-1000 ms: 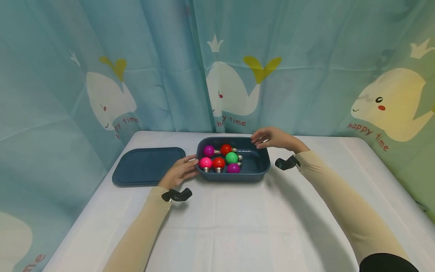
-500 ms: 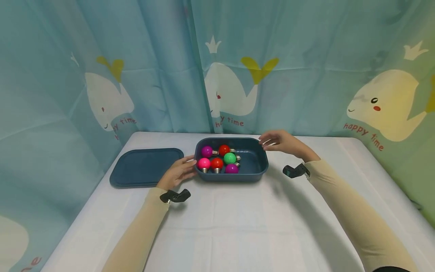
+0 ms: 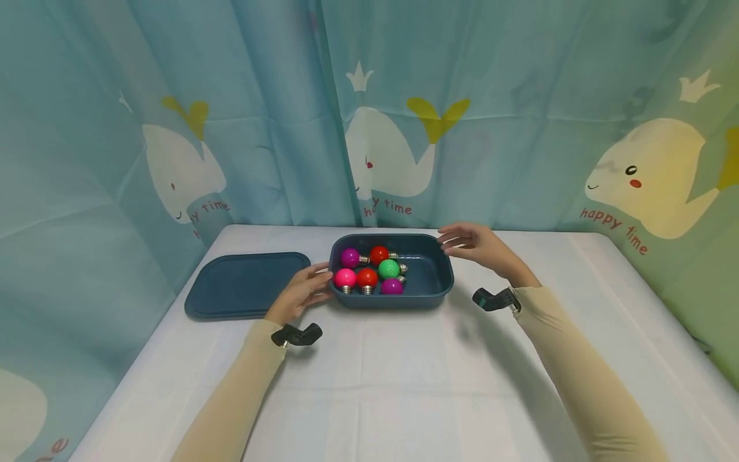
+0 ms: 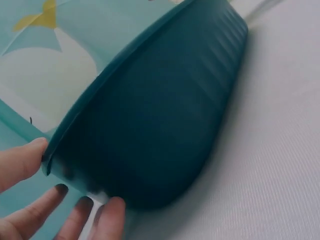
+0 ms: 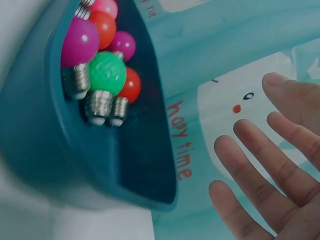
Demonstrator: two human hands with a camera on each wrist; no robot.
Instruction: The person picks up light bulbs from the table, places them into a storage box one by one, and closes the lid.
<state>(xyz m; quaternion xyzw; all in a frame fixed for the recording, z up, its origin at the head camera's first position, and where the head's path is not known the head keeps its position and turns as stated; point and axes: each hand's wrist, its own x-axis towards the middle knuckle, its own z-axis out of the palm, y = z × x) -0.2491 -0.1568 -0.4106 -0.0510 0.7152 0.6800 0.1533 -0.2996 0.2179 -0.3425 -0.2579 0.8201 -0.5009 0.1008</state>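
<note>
A dark blue rectangular box (image 3: pixel 398 302) stands on the table with several coloured light bulbs in its left part. These are pink (image 3: pixel 345 276), green (image 3: pixel 389 269), red (image 3: pixel 366 276) and purple (image 3: pixel 349 258) ones with silver screw bases. My left hand (image 3: pixel 297 295) is at the box's left end. In the left wrist view its thumb meets the rim, while the fingers (image 4: pixel 39 204) lie loosely extended by the end wall. My right hand (image 3: pixel 479 247) hovers by the far right corner. In the right wrist view its fingers (image 5: pixel 255 172) are spread, apart from the box and holding nothing.
A flat dark blue lid (image 3: pixel 245 285) lies on the white-covered table (image 3: pixel 404 385), left of the box. Behind the table hangs a blue-green curtain (image 3: pixel 288 160) printed with whales. Each wrist carries a small black camera mount (image 3: pixel 496 299).
My right hand has drawn back to the right, from over the box's far right rim to beside that corner. My left hand stays at the left end. The whole view shifts slightly.
</note>
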